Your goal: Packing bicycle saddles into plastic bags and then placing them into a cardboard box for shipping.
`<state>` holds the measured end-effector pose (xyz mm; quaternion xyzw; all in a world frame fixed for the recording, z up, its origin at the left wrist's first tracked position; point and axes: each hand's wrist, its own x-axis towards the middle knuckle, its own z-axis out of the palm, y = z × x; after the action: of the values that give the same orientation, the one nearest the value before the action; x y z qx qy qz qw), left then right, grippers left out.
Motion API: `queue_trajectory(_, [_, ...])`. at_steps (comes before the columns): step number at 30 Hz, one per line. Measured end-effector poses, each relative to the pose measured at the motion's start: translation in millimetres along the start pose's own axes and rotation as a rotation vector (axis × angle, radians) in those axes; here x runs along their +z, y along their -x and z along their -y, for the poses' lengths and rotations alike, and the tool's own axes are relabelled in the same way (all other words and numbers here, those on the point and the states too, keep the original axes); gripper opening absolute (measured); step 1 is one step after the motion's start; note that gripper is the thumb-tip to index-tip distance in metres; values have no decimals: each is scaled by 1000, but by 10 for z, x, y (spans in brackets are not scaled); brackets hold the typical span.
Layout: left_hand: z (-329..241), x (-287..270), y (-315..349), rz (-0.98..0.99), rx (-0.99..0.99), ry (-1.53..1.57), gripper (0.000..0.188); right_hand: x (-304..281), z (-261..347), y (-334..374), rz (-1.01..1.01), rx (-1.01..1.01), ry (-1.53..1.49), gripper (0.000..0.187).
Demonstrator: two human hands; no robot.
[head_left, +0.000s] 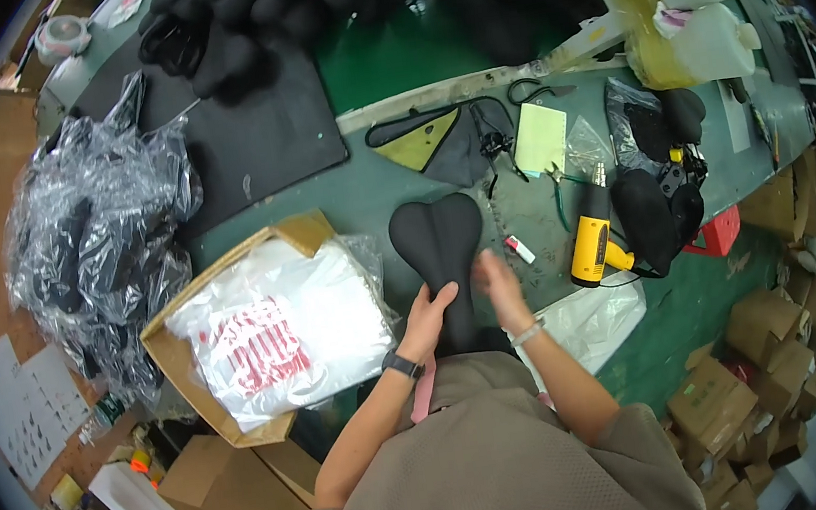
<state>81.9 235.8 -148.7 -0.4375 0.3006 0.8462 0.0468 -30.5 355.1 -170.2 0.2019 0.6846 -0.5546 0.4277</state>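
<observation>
A black bicycle saddle (pixel 437 237) lies at the front edge of the green worktable, its wide end away from me and its narrow nose toward my body. My left hand (pixel 427 319) grips the saddle's narrow part from the left, thumb on top; its other fingers are partly hidden. Just right of the saddle is my right hand (pixel 501 290), slightly blurred, fingers stretched out and nothing visible in them. Beyond it lies a small white and red object (pixel 520 249). A yellow heat gun (pixel 590 239) stands farther right.
An open cardboard box (pixel 172 367) holding white plastic bags sits left, beside a heap of clear-wrapped black items (pixel 103 229). Green-handled pliers (pixel 560 199), a yellow-green pad (pixel 541 138) and a translucent jug (pixel 711 44) lie beyond. Black saddles (pixel 655 217) rest right; cardboard boxes (pixel 712 402) fill the floor.
</observation>
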Motion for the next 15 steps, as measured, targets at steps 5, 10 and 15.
queue_trajectory(5, [334, -165, 21, -94, 6, -97, 59, 130, -488, 72, 196, 2, 105, 65])
queue_trajectory(10, [375, -270, 183, -26, 3, -35, 63, 245, -285, 135, 198, -89, 256, 76])
queue_trajectory(15, [657, -293, 189, -40, 194, -227, 69, 642, -147, -96, 7, -74, 711, 86])
